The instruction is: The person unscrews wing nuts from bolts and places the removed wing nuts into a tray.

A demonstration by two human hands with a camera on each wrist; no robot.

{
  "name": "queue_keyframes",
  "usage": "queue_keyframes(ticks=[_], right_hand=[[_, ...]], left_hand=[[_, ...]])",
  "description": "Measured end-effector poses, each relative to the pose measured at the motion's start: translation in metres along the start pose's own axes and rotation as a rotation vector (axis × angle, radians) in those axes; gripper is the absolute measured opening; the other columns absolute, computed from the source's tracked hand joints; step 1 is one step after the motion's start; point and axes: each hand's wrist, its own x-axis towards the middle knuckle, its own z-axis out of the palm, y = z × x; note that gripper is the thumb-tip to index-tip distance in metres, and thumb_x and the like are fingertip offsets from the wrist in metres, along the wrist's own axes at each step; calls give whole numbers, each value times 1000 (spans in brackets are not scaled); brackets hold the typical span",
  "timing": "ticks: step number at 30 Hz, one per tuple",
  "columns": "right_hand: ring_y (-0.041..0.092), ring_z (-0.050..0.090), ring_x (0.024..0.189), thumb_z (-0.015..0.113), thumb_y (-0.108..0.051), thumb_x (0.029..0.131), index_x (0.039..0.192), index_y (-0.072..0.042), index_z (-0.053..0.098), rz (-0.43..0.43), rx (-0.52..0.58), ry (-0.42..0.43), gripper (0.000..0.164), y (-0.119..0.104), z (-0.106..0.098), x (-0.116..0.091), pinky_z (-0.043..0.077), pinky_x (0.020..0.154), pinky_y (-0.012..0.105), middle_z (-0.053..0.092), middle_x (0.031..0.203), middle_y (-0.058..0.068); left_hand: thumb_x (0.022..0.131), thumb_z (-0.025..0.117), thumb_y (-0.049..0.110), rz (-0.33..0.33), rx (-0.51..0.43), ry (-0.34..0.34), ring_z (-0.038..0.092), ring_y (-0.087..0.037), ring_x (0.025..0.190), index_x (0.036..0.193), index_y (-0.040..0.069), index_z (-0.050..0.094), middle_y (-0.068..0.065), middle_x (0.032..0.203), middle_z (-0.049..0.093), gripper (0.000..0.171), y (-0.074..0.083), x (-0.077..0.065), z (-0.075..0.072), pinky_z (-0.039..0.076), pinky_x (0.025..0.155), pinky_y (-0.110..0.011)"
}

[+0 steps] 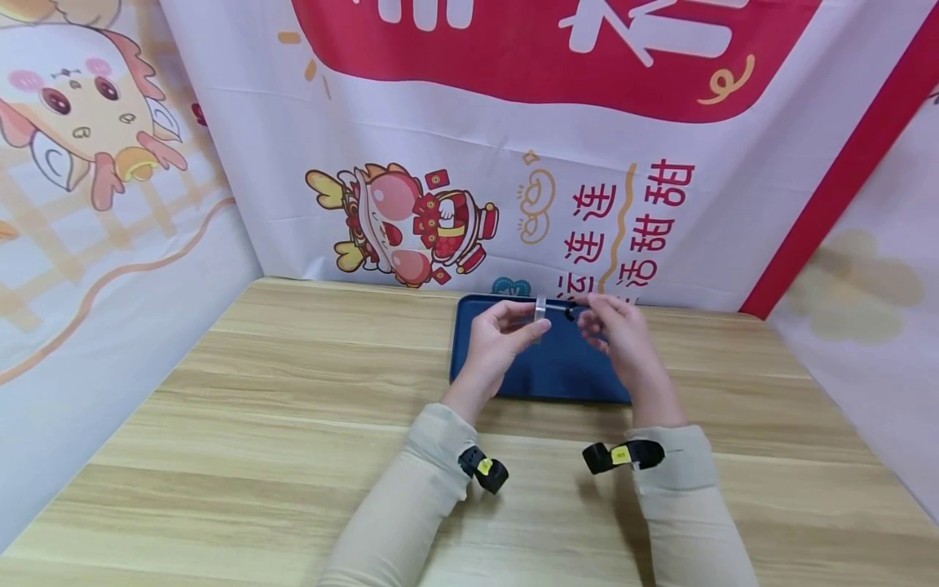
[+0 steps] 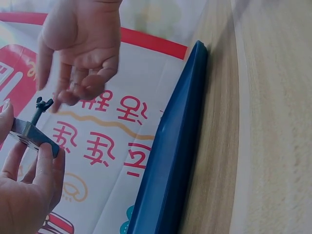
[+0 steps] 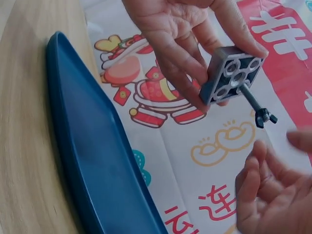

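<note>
My left hand (image 1: 493,342) holds a small square metal block (image 3: 226,84) by its edges, thumb on one side and fingers on the other. The block has several round holes in its face, seen in the right wrist view. A threaded wing screw (image 3: 251,100) stands out from that face, its dark wings at the free end. Close by the wings is my right hand (image 1: 622,336), its fingers loosely bent and a gap between them and the screw in both wrist views. Both hands are raised above a blue tray (image 1: 543,379).
The tray lies on a wood-grain table (image 1: 330,391) near its back edge. Behind it hangs a printed cloth (image 1: 279,187) with red lettering and cartoon figures. A black strap with a small camera (image 1: 484,469) is on each wrist.
</note>
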Motion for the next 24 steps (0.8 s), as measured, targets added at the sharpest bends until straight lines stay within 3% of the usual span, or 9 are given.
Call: queue_keyframes(ticks=[5,13,18,24], right_hand=[[8,51,66,50,-41,103,101,-14,60,111,105,-35,29,0,1,0,44,63,19,60,69,-6],[7,50,61,51,-33,104,92,-14,58,151,260,-48,24,-3,11,0,40,58,17,60,63,-6],[6,55,63,55,-30,103,91,-15,63,148,310,-30,21,-3,12,0,45,60,16,63,65,-5],[7,64,74,60,-22,100,89,-17,73,113,306,-48,18,-3,11,0,54,72,16,69,77,-4]], left_hand=[[87,77,11,12,19,-5,65,-13,98,118,7,68,-12,118,71,33,-1,0,0,59,89,-30],[86,77,9,26,22,-2,66,-12,95,118,5,68,-12,117,72,33,-1,0,1,60,87,-30],[86,78,10,25,29,-2,67,-13,95,118,6,68,-12,117,72,33,-2,1,1,60,86,-30],[86,77,9,24,24,-7,67,-13,95,118,5,68,-13,118,71,33,-2,1,0,60,86,-30]])
